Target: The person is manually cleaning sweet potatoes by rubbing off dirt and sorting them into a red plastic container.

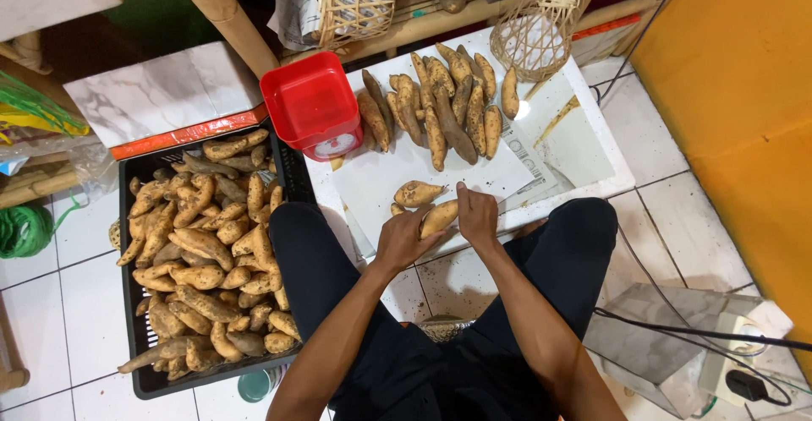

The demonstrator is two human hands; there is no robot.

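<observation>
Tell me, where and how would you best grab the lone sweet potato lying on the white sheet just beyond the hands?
Probably around the thick middle of the lone sweet potato, coming down from above. It lies flat and crosswise on the white sheet, apart from the row behind, its ends tapering, so fingers can close across its width from the near and far sides. The left hand is nearest.

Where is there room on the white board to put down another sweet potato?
Bare patch on the white board, right of the potato row, below the wicker basket. Smaller gap between red scale and loose potato. Black crate is crowded.
</observation>
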